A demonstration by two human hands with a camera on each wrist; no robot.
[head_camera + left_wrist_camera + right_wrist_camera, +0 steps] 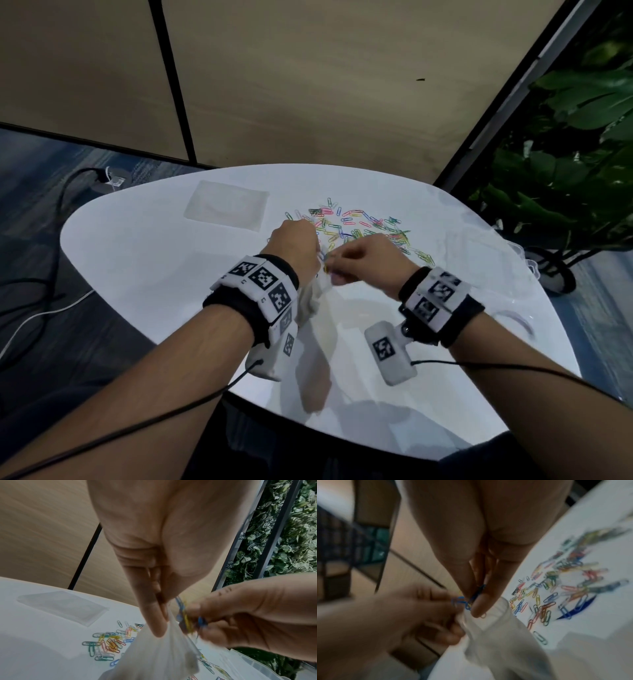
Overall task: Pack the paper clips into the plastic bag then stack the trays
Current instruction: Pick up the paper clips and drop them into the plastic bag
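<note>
From the head view, the left hand (pixel 294 245) and the right hand (pixel 364 257) meet above the near middle of the white table (pixel 144 260), and the plastic bag (pixel 313 298) is only a pale crumple hanging under the left wrist. The left wrist view shows more: thumb and forefinger pinch the bag's rim (pixel 164 646), holding its mouth up. It also shows the right hand's fingers (pixel 223 622) closed round a small bunch of blue and yellow clips (pixel 186 618) just at that mouth. The right wrist view, blurred, shows the same bunch (pixel 471 599) pinched between the fingertips, touching the bag's open top (pixel 489 616); how many clips are in the bunch cannot be told.

Going left to right on the table: one clear, flat tray (pixel 226 205) lies at the far left, well apart from the hands. Next comes the loose heap of coloured paper clips (pixel 359 226), spread across the far middle just beyond the hands, too many to count. Clear plastic (pixel 520 263) sits at the right edge; whether it is one tray or more cannot be told. There is one bag and two hands, each wrist wearing a band with black-and-white markers.

The table is rounded and glossy. Behind it stand tan wall panels (pixel 308 85) with dark joints; cables (pixel 51 240) trail over the dark carpet to the left, and leafy plants (pixel 582 120) stand to the right.
</note>
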